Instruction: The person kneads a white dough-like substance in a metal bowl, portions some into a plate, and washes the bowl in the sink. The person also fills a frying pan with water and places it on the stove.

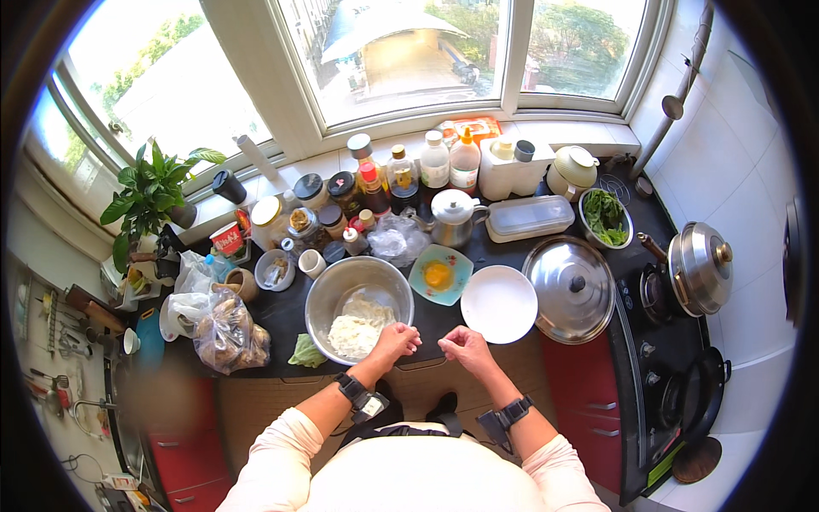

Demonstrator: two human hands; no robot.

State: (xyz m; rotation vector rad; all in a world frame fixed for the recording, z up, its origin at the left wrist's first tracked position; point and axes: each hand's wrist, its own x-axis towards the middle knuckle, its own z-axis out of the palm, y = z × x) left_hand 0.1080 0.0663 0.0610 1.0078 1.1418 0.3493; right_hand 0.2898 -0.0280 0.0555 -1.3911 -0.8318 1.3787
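Observation:
My left hand (395, 341) hovers over the near right rim of a large steel bowl (391, 288), fingers curled together with nothing visible in them. Inside that bowl lies shaggy, pale dough or wet flour (356, 328). My right hand (470, 349) is a short way across from it, thumb and fingertips pinched, near a white plate (499, 304). Beyond the hands, a light blue square dish (423, 285) holds a cracked egg with its yolk (438, 275). A leaf of green vegetable (307, 352) rests on the counter edge left of the bowl.
A steel lid (569, 291) is right of the plate, with a bowl of leafy greens (604, 218) behind. A pot (700, 269) stands on the gas stove. Jars, bottles and a steel kettle (453, 217) crowd the back. Left, a plastic bag (230, 333) holds brown lumps.

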